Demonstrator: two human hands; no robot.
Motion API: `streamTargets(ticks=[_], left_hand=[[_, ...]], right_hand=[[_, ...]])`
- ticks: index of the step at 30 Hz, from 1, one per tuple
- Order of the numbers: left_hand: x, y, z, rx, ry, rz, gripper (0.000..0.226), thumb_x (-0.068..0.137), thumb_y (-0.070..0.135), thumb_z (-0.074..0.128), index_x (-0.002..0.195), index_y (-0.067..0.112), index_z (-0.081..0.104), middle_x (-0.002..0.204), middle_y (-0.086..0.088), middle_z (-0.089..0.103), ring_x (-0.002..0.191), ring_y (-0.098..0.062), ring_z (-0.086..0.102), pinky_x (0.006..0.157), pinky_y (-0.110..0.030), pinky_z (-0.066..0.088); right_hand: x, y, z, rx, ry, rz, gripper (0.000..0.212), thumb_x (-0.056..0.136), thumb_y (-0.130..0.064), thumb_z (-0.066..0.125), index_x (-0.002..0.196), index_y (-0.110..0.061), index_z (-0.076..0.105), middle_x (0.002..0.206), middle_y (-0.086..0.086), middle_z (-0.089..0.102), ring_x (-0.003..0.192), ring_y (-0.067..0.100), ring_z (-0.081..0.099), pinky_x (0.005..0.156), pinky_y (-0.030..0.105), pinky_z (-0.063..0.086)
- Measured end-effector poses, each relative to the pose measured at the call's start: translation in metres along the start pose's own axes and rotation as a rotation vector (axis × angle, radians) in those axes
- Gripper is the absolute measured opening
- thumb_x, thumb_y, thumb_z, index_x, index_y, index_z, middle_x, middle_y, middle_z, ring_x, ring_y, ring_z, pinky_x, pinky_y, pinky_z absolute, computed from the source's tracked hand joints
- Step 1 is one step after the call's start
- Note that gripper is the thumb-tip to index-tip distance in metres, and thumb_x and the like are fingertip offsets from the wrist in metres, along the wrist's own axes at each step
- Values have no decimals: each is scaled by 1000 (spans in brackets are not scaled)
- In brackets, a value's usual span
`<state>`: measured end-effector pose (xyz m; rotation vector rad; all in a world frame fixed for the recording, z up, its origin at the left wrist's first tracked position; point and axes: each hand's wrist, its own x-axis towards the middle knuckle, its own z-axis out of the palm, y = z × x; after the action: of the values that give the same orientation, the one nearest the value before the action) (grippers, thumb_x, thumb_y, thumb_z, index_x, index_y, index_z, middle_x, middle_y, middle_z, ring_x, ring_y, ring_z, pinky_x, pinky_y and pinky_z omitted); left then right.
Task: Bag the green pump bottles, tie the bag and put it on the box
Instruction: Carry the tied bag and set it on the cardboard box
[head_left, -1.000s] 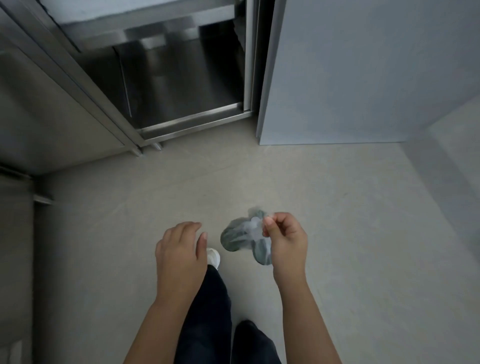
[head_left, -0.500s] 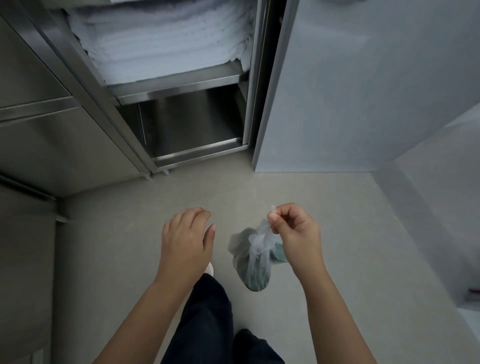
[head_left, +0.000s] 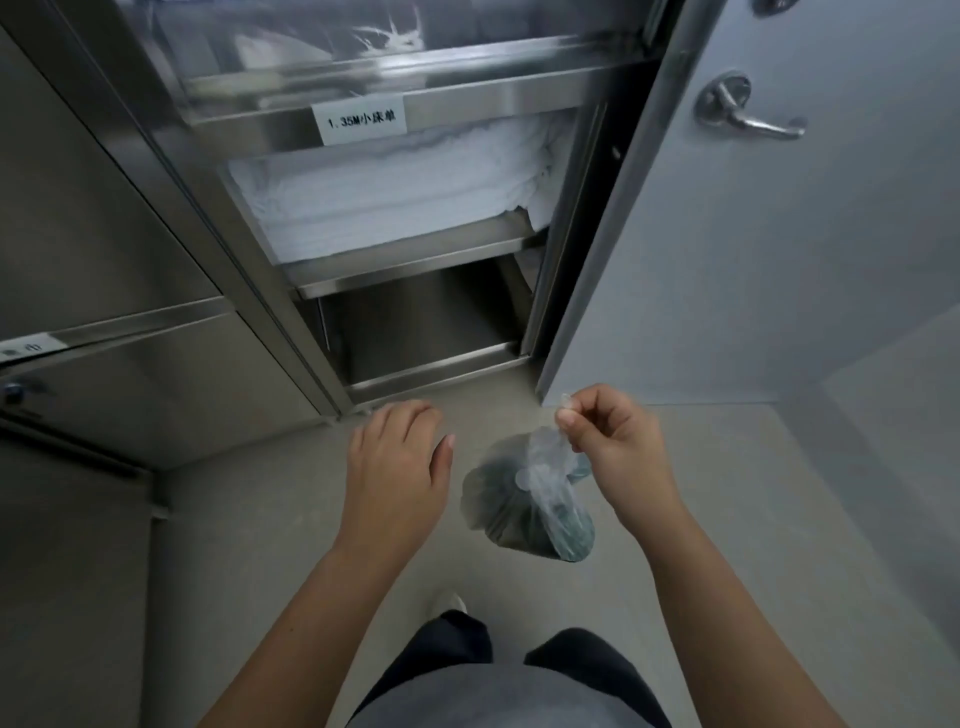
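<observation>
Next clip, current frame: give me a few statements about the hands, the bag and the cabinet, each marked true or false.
1. The right hand pinches the top of the bag. True.
2. The left hand grips the bag from below. False: it is open and apart from the bag, beside it.
3. The bag rests on the floor. False: it hangs from the right hand, above the floor.
4. Folded white linen lies on a shelf of the steel cabinet. True.
5. A door with a lever handle stands right of the cabinet. True.
</observation>
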<state>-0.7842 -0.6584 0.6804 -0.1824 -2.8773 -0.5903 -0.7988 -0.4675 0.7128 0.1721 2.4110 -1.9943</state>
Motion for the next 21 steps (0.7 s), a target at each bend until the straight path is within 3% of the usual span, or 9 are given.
streamTargets(ticks=[10,14,21], left_hand=[[62,-9,6,46,131,-191,37,85,30,39,102,9,63,105,-8,65,99,-27,59,82,-39,45],[83,9,8,122,226,-314,34,85,28,41,100,8,64,103,-8,66,98,-26,59,81,-36,44],[96,50,10,229,290,-642,35,85,29,41,103,9,63,105,-9,65,99,-27,59,84,-37,45]], right_hand=[[101,-23,22,-40,-214,-130,22,85,-4,56,66,-15,54,61,-4,52,56,0,48,60,17,44],[146,-29,27,-70,-402,-203,17,84,-3,56,68,-7,53,61,-2,50,58,6,46,62,25,44],[201,-41,25,-113,-748,-274,29,84,-5,57,61,-22,49,59,-6,49,55,2,44,60,20,42]])
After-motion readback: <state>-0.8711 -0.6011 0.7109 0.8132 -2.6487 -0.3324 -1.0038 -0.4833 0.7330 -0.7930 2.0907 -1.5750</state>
